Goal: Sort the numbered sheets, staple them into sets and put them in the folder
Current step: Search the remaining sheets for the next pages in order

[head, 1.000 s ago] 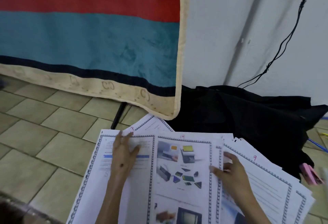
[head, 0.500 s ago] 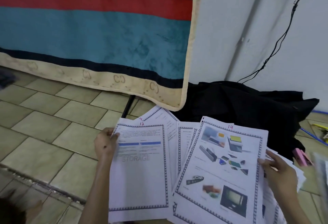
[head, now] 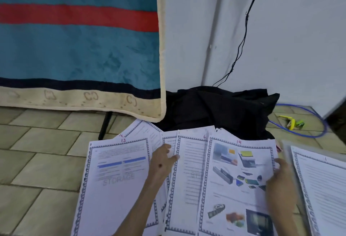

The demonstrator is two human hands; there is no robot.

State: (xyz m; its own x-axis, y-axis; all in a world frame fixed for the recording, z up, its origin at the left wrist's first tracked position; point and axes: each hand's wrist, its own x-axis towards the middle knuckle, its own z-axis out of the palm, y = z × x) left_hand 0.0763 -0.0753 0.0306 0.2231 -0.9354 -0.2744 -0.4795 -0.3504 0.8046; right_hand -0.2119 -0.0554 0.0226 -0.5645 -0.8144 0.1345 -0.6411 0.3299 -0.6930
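Blurred right hand [head: 280, 183] over sheet 14 [head: 234, 183]

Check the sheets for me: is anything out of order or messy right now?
Yes. The numbered sheets are fanned out of sequence: sheet 12 lies leftmost, sheet 6 in the middle, sheet 14 to its right. They overlap askew, and none look stapled. Nothing appears torn.
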